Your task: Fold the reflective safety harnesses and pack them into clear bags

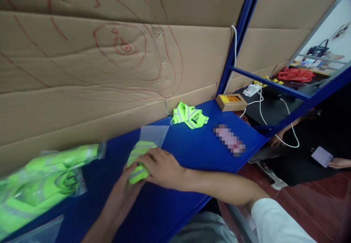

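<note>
Both hands grip a folded neon-green reflective vest (pixel 138 176) with grey bands, low over the blue table. My left hand (pixel 131 179) is closed on its near left side, with the fingers partly hidden. From the right, my right hand (pixel 161 166) lies over the vest with its fingers curled round it. A clear plastic bag (pixel 155 133) reaches out beyond the vest, and part of the green cloth appears to be inside it. Behind, a loose bundle of the same green and grey cloth (pixel 189 115) rests against the cardboard.
Several bagged green vests (pixel 41 188) are piled at the left, with a clear bag (pixel 41 232) nearer me. A blurred-out pink item (pixel 229 139) and a small cardboard box (pixel 231 103) sit at the right. Beyond the blue frame (pixel 270 83), a seated person (pixel 290 155) holds a card-like object.
</note>
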`<state>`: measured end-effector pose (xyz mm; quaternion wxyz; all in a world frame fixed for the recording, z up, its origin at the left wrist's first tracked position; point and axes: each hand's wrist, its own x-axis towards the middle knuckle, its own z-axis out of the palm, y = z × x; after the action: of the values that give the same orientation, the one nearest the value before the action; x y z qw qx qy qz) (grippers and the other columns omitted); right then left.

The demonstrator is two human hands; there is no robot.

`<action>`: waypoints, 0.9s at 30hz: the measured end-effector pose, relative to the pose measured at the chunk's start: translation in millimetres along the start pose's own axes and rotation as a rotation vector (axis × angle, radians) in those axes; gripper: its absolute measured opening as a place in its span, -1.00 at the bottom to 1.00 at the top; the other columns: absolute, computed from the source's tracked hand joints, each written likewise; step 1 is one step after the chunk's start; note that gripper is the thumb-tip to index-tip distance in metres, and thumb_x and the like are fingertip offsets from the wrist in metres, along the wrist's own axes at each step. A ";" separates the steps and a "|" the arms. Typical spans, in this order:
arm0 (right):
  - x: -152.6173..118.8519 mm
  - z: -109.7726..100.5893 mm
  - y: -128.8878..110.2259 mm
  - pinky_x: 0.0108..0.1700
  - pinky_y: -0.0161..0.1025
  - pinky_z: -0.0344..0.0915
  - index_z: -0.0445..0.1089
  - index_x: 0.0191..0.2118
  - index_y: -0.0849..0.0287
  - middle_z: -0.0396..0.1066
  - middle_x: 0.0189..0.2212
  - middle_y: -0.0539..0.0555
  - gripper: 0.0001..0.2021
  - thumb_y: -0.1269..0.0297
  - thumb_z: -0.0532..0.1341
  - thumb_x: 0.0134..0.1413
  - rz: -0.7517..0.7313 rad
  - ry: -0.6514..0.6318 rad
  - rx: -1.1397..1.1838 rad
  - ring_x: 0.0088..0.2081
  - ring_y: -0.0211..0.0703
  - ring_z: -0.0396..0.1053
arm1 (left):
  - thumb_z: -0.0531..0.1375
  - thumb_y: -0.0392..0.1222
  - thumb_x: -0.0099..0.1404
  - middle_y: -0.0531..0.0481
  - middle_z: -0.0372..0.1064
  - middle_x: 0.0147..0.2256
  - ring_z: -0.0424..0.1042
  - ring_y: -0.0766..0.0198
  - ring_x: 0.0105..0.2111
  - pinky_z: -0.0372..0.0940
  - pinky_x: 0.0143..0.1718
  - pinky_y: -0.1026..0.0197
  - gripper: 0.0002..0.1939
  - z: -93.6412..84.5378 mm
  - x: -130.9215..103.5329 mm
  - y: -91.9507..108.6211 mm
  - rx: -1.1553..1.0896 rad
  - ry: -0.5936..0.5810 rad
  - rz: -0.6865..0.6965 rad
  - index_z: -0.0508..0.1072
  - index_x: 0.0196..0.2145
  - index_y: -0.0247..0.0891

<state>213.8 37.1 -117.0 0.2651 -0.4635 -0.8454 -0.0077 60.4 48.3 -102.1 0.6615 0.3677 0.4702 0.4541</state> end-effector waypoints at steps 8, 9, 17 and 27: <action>5.0 -3.4 32.7 -0.05 -0.23 0.35 0.31 0.04 0.11 0.38 -0.01 0.12 -0.66 0.51 0.19 0.16 0.123 0.002 0.174 0.07 -0.04 0.32 | 0.35 0.23 0.20 -0.19 0.56 -0.04 0.58 -0.02 -0.08 0.47 0.00 -0.05 -0.36 -2.8 -1.0 -5.3 -0.065 -0.158 -0.146 0.45 0.06 -0.27; 4.5 -4.6 34.1 -0.03 -0.24 0.34 0.31 0.01 0.10 0.40 -0.01 0.11 -0.67 0.53 0.18 0.14 0.130 0.011 0.195 0.08 -0.06 0.33 | 0.36 0.20 0.20 -0.18 0.57 -0.07 0.58 -0.02 -0.10 0.47 -0.02 -0.02 -0.38 -4.9 -1.0 -8.8 -0.009 -0.132 -0.102 0.43 0.05 -0.27; 2.2 -5.6 29.4 -0.22 -0.25 0.19 0.32 -0.13 0.11 0.50 -0.22 0.06 -0.74 0.56 0.19 0.08 0.327 -0.034 0.199 -0.21 -0.08 0.45 | 0.09 0.15 0.45 0.00 0.53 -0.39 0.55 0.21 -0.39 0.36 -0.35 0.23 -0.66 -20.8 -4.1 -26.0 0.649 -0.068 0.330 0.35 -0.25 -0.19; 2.6 -10.2 25.2 -0.14 -0.17 0.03 0.31 -0.22 0.15 0.51 -0.31 0.07 -0.95 0.36 0.22 0.25 0.094 0.015 0.016 -0.28 -0.09 0.40 | 0.07 -0.12 0.45 0.03 0.34 -0.62 0.36 0.24 -0.61 -0.05 -0.48 0.24 -0.73 -26.7 -12.8 -16.1 1.325 -0.003 0.507 0.36 -0.43 -0.18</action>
<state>237.1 50.9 -112.9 0.2754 -0.5006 -0.8207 0.0082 37.1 32.7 -120.8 0.1732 0.7916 0.5464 0.2118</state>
